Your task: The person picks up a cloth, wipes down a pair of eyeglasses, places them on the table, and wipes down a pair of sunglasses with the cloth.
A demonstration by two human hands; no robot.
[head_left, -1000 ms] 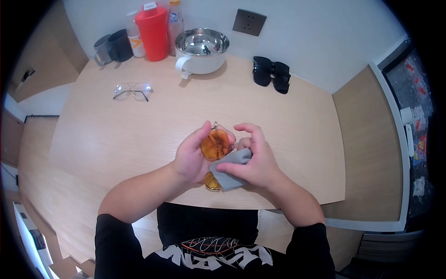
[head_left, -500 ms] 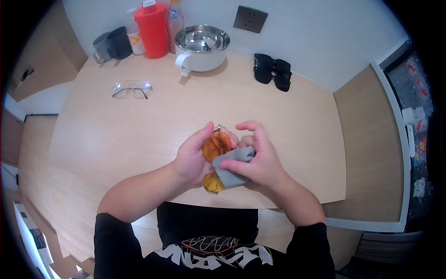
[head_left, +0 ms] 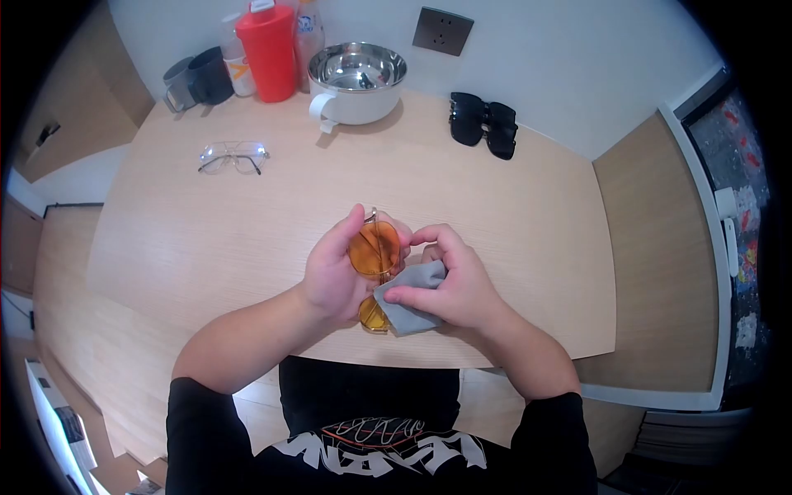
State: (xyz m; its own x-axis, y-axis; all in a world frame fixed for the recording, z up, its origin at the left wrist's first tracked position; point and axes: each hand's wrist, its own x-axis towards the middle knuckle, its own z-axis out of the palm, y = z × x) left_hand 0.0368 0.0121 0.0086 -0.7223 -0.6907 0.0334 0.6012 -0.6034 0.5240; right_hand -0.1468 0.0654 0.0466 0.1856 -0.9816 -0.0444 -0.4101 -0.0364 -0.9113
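Note:
My left hand [head_left: 334,268] is closed around a pair of amber-tinted sunglasses [head_left: 375,247] with a thin gold frame. One orange lens lies over its palm and fingers; the other lens shows lower down, yellow and partly covered. In my right hand [head_left: 454,285], a grey cleaning cloth [head_left: 408,301] is pinched between the thumb and the curled fingers. The cloth hangs over the bridge area and part of the lower lens. Both hands are close together above the front part of the table, and the right fingertips are near the left ones.
On the wooden table [head_left: 247,239] lie clear eyeglasses [head_left: 234,158] and black sunglasses [head_left: 483,125]. Along the back stand dark mugs [head_left: 211,76], a red tumbler [head_left: 268,54], bottles [head_left: 310,41] and a white-handled steel bowl [head_left: 359,91]. A wooden panel [head_left: 660,264] borders the right side.
My left hand and the sunglasses have shifted slightly left and up, showing more of the upper lens. My right hand with the cloth has moved slightly left.

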